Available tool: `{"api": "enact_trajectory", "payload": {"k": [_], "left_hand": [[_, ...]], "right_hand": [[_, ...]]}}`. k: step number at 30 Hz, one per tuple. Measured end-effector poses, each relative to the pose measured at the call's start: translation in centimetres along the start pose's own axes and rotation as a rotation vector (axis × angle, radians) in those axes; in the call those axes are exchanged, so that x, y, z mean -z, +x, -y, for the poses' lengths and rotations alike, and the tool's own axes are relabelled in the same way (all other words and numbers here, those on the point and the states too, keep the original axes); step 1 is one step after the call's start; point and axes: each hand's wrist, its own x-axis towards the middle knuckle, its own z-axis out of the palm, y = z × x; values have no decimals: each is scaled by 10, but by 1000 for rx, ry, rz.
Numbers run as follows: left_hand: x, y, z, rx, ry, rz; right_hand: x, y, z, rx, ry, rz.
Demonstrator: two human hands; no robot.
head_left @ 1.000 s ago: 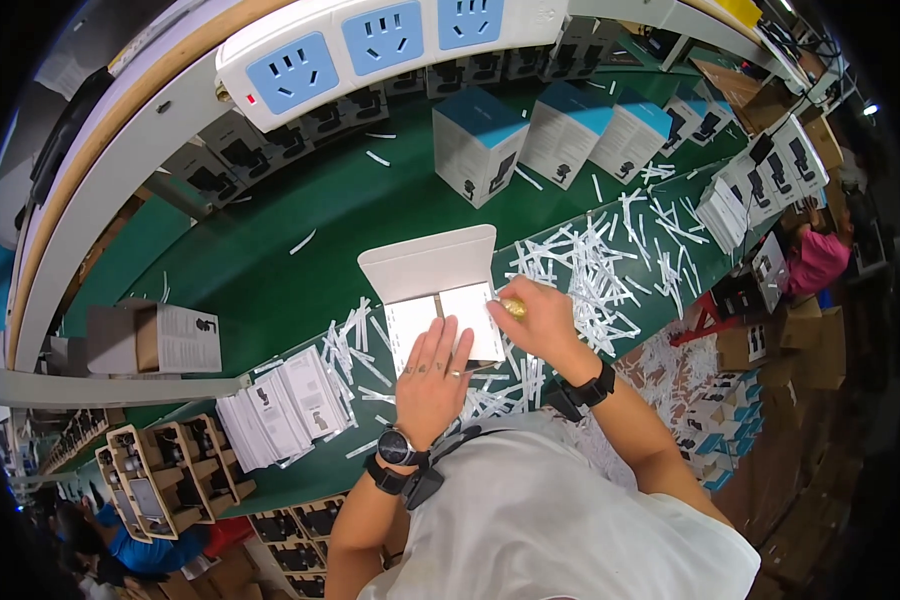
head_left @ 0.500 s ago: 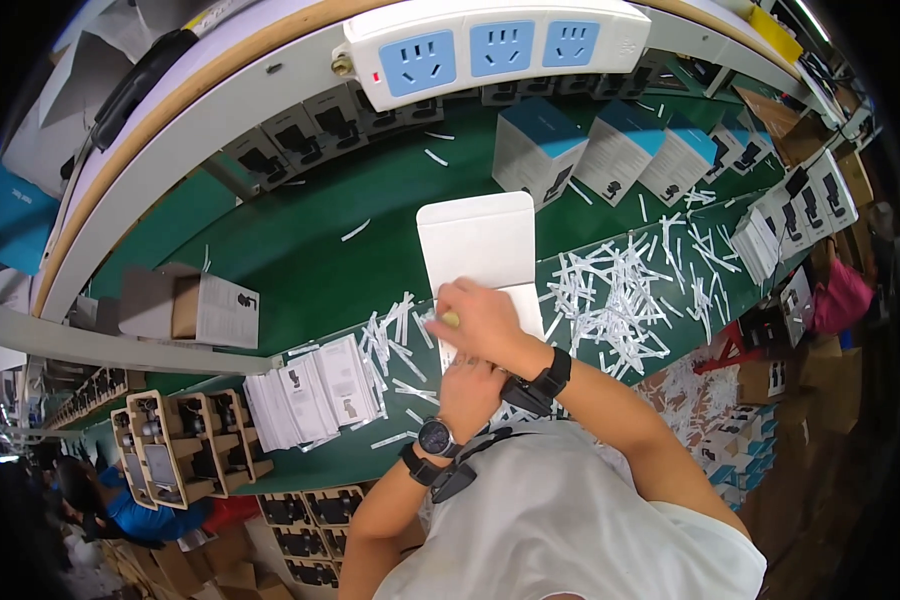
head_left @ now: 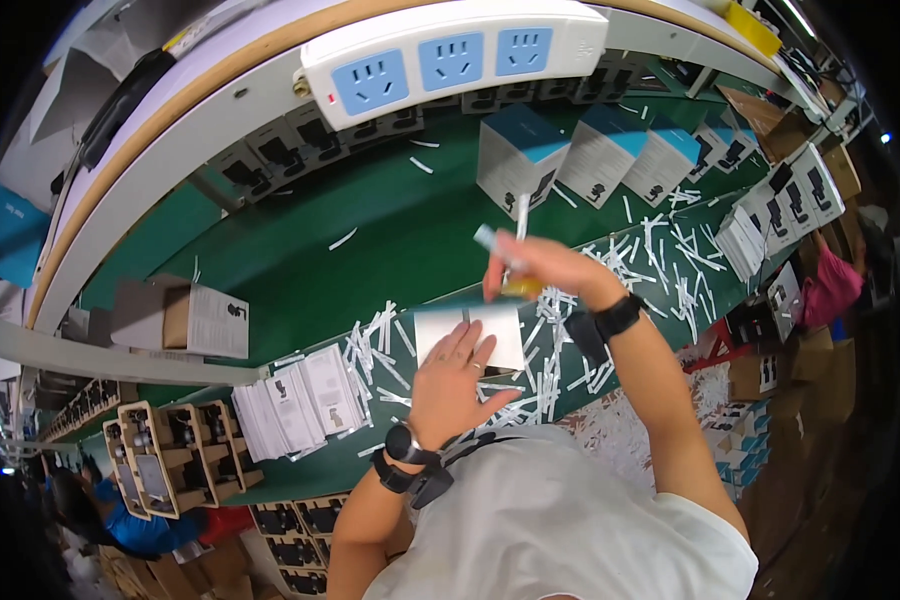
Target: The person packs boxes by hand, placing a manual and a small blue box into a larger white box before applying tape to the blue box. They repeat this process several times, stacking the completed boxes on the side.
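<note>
A white carton (head_left: pixel 505 330) lies flat on the green bench in front of me, with its lid down. My left hand (head_left: pixel 455 380) presses flat on top of it, fingers spread, a ring on one. Beyond the carton's right far corner, my right hand (head_left: pixel 545 265) is raised in the air and smeared by motion. Its fingers are closed round a small yellow thing (head_left: pixel 522 287), whose kind I cannot make out. A whitish strip (head_left: pixel 486 237) shows at its fingertips, and another narrow white strip (head_left: pixel 522 213) stands up just beyond the hand.
Loose white paper strips (head_left: pixel 685 255) litter the bench. Printed booklets (head_left: pixel 305 400) lie to the left, near an open box (head_left: pixel 218 318). Teal-topped boxes (head_left: pixel 525 155) stand at the back beneath a power strip (head_left: pixel 455 62). Wooden racks (head_left: pixel 175 455) stand at the lower left; a co-worker's blue sleeve (head_left: pixel 135 525) shows behind.
The carton's raised lid has come down. My left hand has moved onto it and flattened out. My right hand has lifted away to the right with the yellow thing.
</note>
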Motion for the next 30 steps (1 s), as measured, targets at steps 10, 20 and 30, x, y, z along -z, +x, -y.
{"api": "enact_trajectory", "payload": {"k": [10,20,30], "left_hand": [[-14,-33,26,156,-854,-174],[-21,-37,36,-32,-748,-219],[-21,-37,36,153,-859,-169]], "right_hand": [[-78,-30,-14,593,-770,-97],[-87,-17,-19,683,-533,95],[-80,-23,-17,693,-886,-172]]}}
